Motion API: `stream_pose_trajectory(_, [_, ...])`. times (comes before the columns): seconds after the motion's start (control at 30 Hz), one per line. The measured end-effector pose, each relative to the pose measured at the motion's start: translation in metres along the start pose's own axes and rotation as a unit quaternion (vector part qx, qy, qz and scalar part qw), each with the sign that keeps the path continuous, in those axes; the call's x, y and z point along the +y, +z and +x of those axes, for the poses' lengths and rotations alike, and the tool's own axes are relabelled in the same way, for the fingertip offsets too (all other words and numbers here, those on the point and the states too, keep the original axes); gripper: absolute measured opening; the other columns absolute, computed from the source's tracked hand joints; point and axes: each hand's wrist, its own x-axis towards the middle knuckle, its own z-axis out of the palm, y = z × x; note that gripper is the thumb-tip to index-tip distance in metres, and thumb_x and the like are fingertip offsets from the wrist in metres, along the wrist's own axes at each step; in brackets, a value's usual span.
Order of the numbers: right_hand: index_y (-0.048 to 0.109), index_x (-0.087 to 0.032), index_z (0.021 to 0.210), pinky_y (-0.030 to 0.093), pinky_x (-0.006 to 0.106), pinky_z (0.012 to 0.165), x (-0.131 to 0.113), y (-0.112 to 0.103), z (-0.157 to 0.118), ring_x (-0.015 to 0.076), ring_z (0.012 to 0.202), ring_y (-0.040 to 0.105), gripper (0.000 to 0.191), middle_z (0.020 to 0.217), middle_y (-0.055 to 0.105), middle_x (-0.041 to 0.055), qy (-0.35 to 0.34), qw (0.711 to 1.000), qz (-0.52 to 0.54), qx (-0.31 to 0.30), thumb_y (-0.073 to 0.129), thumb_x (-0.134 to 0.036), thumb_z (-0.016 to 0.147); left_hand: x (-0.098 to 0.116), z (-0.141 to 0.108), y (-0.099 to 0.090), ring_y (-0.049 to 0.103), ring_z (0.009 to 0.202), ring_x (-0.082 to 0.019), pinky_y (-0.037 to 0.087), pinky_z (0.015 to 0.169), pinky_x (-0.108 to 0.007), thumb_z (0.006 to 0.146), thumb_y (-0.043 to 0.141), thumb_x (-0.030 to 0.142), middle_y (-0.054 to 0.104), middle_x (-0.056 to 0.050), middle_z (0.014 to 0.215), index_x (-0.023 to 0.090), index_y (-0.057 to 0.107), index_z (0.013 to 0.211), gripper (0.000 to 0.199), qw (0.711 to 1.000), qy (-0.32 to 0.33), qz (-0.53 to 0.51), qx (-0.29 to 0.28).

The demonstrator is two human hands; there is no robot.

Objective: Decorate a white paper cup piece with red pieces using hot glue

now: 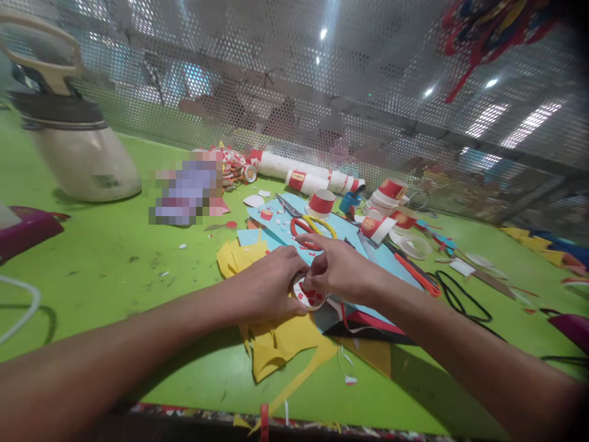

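My left hand [275,279] holds the rim of a small round white paper disc [315,302] that has red paper pieces on its face. Over the same disc, the fingers of my right hand [339,265] are bent together and touch its face; whatever is between their tips is hidden. Crumpled yellow paper [280,350] lies beneath my hands. Just beyond them, scissors with one red and one yellow handle loop [332,226] rest on light blue paper [391,270].
White-and-red paper cups [321,202] and stacked cup rolls [294,166] stand farther back. On the right lie a red-and-black cutter [416,274] and a black cord [460,301]. A large beige vacuum jug [87,153] is at left. Perforated metal mesh [276,80] rises behind the green table [184,380].
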Motion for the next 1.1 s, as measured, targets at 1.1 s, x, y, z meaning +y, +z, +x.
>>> stream_pose_trajectory(1.1, [0.043,-0.014,0.138,0.049,0.024,0.052,0.009,0.008,-0.006,0.0125,0.052,0.058,0.073,0.056,0.059,-0.0063,0.003,0.995,0.091,0.03,0.059,0.004,0.069,0.001,0.0,-0.003,0.053,0.081,-0.021,0.045,0.069,-0.031,0.07,0.071,0.037,0.056,-0.006,0.09,0.017,0.062,0.091,0.03,0.999,-0.03,0.003,-0.014])
